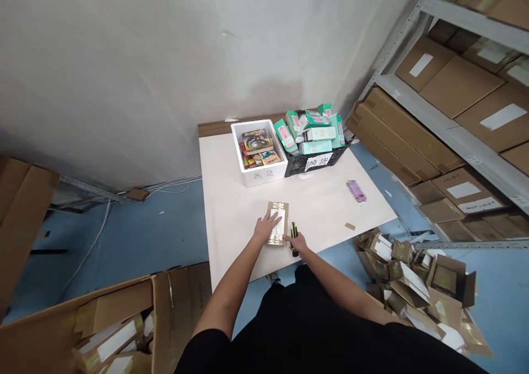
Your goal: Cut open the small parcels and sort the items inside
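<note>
A small flat brown package with a white label (279, 218) lies on the white table (235, 209) near its front edge. My left hand (266, 226) rests flat on the package's left side, fingers spread. My right hand (296, 244) is closed around a black and yellow utility knife (293, 232), just right of the package.
A white bin of booklets (258, 151) and a black crate of teal boxes (314, 137) stand at the table's back. A pink item (356, 190) and a tape scrap (350, 226) lie to the right. Opened brown packages (417, 280) are piled on the floor at right, a cardboard box (124, 324) at left, shelves of cartons (454, 104) at right.
</note>
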`<move>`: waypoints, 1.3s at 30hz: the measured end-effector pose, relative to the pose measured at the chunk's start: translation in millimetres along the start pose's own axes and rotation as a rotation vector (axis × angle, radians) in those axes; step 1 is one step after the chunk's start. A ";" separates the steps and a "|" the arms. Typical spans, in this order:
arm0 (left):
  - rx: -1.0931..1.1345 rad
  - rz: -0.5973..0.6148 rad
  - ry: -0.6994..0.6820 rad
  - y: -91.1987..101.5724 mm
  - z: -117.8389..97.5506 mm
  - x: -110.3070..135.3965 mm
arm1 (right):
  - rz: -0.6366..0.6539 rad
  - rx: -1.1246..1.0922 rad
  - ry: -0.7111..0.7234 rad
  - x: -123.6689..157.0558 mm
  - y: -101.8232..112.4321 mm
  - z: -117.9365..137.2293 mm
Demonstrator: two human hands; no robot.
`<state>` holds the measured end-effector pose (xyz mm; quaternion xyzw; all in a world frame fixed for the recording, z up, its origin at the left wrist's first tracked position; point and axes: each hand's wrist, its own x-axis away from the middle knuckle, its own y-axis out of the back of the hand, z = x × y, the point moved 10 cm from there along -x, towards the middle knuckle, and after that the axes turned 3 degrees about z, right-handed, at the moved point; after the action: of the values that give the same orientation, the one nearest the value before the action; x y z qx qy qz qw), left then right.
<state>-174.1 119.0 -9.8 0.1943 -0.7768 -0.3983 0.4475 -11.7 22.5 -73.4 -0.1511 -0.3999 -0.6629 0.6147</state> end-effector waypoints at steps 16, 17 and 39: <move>0.104 -0.365 0.202 -11.0 -34.9 19.0 | -0.161 0.024 0.054 -57.5 115.2 55.0; 0.124 -0.373 0.193 -13.7 -32.2 18.6 | -0.109 0.005 0.049 -54.7 112.3 41.7; 0.162 -0.396 0.138 -30.3 -29.9 14.5 | 0.150 0.361 0.130 -2.9 107.3 10.2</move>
<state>-158.0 77.8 -17.6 0.4050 -0.7205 -0.4004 0.3957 86.3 39.9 -31.9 -0.0249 -0.4594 -0.5414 0.7037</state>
